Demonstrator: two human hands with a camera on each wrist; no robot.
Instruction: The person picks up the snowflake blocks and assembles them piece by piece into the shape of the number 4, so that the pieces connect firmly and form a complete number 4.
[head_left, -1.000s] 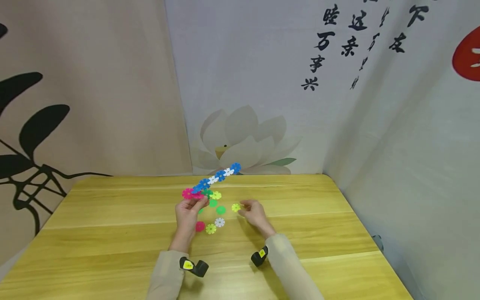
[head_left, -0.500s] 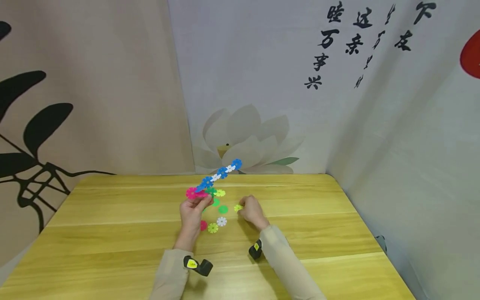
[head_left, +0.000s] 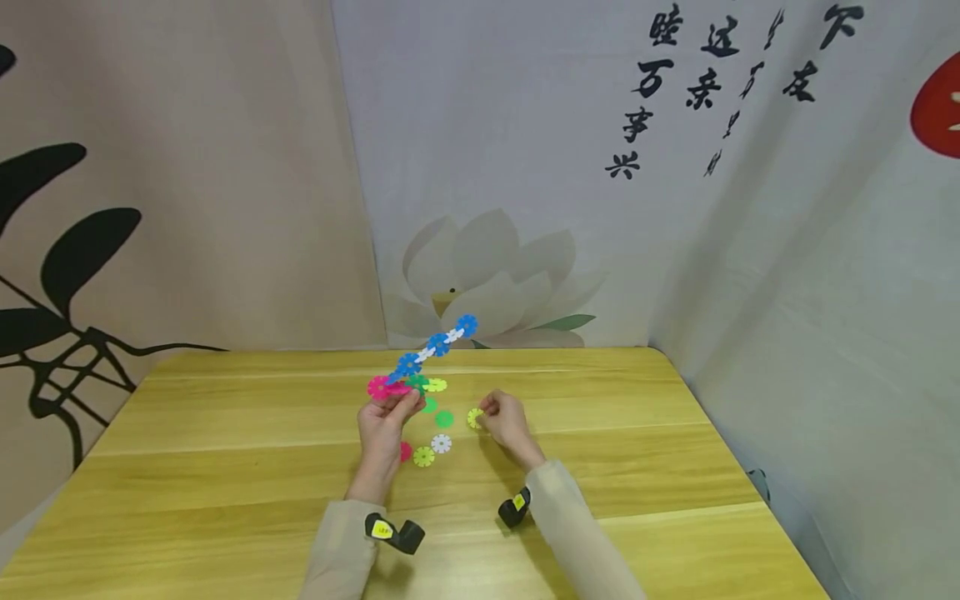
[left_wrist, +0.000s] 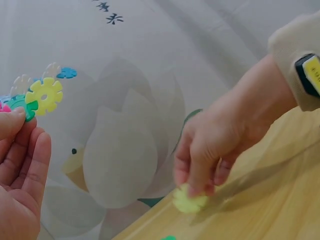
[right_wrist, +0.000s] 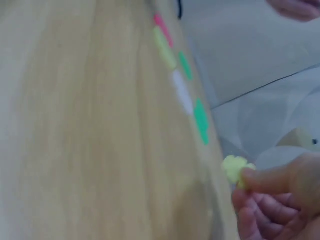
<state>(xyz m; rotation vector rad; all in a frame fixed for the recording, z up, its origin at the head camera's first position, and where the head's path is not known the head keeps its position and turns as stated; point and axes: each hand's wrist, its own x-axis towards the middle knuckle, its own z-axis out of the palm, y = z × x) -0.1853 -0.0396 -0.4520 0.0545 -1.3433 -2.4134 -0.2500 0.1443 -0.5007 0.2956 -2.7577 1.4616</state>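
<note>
My left hand [head_left: 381, 429] pinches a chain of interlocking notched plastic discs near its pink and green pieces. From there the blue disc [head_left: 408, 364] and other blue and white ones slant up to the right. A yellow disc [left_wrist: 45, 96] sticks out past the green piece, beside my left fingertips. My right hand [head_left: 510, 422] pinches a loose yellow disc [right_wrist: 234, 169] between thumb and fingers, apart from the chain. In the left wrist view this pinched disc [left_wrist: 189, 201] is blurred and hangs low from the fingertips.
Loose discs lie on the wooden table [head_left: 225, 483] between my hands: a green disc [head_left: 444, 419], a white disc [head_left: 442, 443], a yellow disc [head_left: 423, 457] and a pink disc [head_left: 406, 451], partly hidden by my left wrist. A curtain [head_left: 510, 167] stands behind the table.
My right fingers have come further over the yellow disc and now pinch it. The chain in my left hand has turned slightly, so its yellow disc looks flatter.
</note>
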